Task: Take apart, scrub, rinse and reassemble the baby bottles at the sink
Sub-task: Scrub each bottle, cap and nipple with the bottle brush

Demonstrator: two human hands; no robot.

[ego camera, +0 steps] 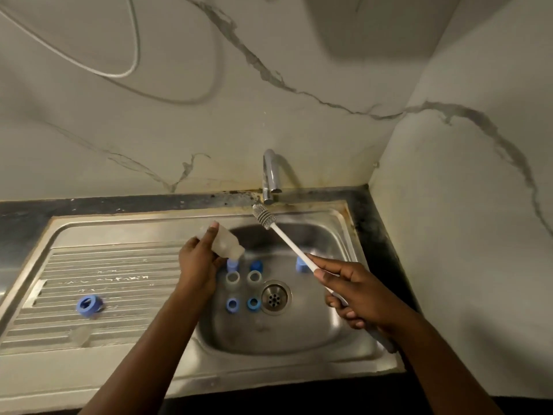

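Well, just one bottle (223, 242) is off the sink at the moment: a clear one, held in the left hand (199, 266) above the basin's left edge and tipped so its open neck points down and to the right. The fingers are wrapped round its body, with one fingertip up by its base.

One brush (291, 246) is out too. The right hand (357, 292) grips the lower part of its white handle, fingers curled round it, and the grey bristled head sits up just under the spout of the single tap (270, 175), well apart from the bottle's mouth.

Down in the sink (338, 235) I count seven loose parts, all left of or beside the drain (276, 297). Five are blue pieces (256, 265): three across the back, the leftmost right beneath the bottle's neck, and two ring-shaped ones nearer me. Between those rows stand two pale rings (232, 278), side by side, openings up.

On the ribbed drainboard (119, 265) lies one more blue ring (89, 305), and a little nearer, one faint clear piece (80, 333) I can't make out properly.
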